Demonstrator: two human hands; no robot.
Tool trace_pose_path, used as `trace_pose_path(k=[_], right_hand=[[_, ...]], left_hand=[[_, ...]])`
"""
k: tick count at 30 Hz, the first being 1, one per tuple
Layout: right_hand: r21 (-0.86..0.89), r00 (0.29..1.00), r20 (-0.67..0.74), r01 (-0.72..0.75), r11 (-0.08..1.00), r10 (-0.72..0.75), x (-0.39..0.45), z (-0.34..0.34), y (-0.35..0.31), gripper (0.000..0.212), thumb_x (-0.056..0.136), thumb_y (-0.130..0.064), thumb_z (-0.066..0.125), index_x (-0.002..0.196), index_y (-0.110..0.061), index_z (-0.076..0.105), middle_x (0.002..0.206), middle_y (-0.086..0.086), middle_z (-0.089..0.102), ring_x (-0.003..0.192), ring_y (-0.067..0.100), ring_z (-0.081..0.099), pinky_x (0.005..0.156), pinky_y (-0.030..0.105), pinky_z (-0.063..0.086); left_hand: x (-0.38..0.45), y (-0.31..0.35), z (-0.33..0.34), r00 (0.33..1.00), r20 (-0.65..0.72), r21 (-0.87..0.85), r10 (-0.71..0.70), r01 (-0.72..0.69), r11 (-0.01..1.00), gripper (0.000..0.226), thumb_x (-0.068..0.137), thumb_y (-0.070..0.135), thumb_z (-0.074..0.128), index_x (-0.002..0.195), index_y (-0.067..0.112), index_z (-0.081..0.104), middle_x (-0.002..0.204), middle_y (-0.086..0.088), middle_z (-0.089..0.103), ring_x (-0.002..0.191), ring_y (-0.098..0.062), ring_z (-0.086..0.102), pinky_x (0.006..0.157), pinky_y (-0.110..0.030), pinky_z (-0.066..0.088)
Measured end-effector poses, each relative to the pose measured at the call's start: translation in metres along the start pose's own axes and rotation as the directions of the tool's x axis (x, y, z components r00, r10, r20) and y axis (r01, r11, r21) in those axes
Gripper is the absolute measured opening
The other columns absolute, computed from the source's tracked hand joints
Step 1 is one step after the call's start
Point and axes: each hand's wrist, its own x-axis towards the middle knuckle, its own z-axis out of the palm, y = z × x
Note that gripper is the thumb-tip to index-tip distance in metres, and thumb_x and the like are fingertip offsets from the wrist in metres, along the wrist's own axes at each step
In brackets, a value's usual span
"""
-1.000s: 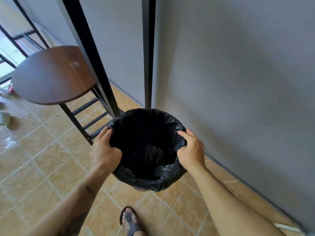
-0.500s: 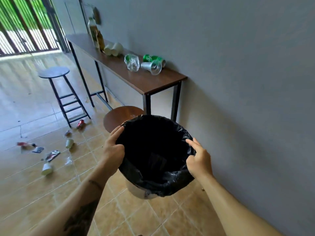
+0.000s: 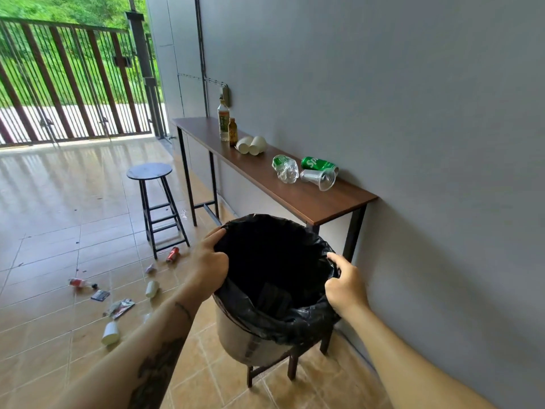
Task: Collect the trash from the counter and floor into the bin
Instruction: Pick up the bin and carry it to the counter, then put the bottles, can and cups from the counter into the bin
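A: Hands?
B: Left hand (image 3: 211, 265) and right hand (image 3: 343, 283) both grasp the bin (image 3: 250, 340) by its rim, held up near the counter (image 3: 309, 202).
A: Handling?
B: Looks light, stiff; black liner (image 3: 283, 317) slippery, so pinch the rim through it.

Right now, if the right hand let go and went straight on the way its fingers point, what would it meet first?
The right hand points up-left across the bin mouth, so it would probably meet the black liner at the far rim first, near the left hand. Depth is unclear.
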Motion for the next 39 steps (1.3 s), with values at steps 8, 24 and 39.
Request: trace_pose_path(k=[8, 24, 39], right_hand=[[-0.066, 0.996, 0.061, 0.072, 0.995, -0.068, 0.057, 0.088, -0.074, 0.064, 0.088, 0.009, 0.043, 0.148, -0.013, 0.044, 0.158, 0.007, 0.037, 0.146, 0.025, 0.034, 0.108, 0.024, 0.034], [-0.379, 0.944, 0.249, 0.299, 0.876, -0.214, 0.250, 0.119, -0.126, 0.062, 0.094, -0.018, 0.047, 0.153, -0.009, 0.033, 0.158, 0.010, 0.034, 0.145, 0.027, 0.031, 0.119, 0.035, 0.022], [-0.834, 0.954, 0.216, 0.290, 0.469, -0.207, 0.397, 0.124, -0.114, 0.056, 0.082, -0.031, 0.057, 0.136, -0.028, 0.043, 0.141, 0.015, 0.037, 0.122, 0.037, 0.047, 0.102, 0.047, 0.036]], left_hand=[[0.119, -0.035, -0.077, 0.995, 0.003, -0.101, -0.097, 0.097, 0.990, 0.079, 0.077, -0.017, 0.035, 0.142, 0.023, 0.054, 0.130, -0.006, 0.059, 0.102, -0.025, 0.064, 0.071, -0.027, 0.055], [0.272, -0.043, -0.055, 0.971, -0.221, -0.015, -0.093, 0.092, 0.996, 0.075, 0.077, -0.012, 0.040, 0.143, 0.021, 0.055, 0.143, -0.001, 0.054, 0.116, -0.025, 0.057, 0.093, -0.025, 0.048], [0.340, -0.081, -0.040, 0.938, -0.291, 0.002, -0.186, 0.195, 0.981, 0.073, 0.073, -0.009, 0.041, 0.139, 0.018, 0.059, 0.135, -0.007, 0.061, 0.115, -0.026, 0.055, 0.100, -0.037, 0.047]])
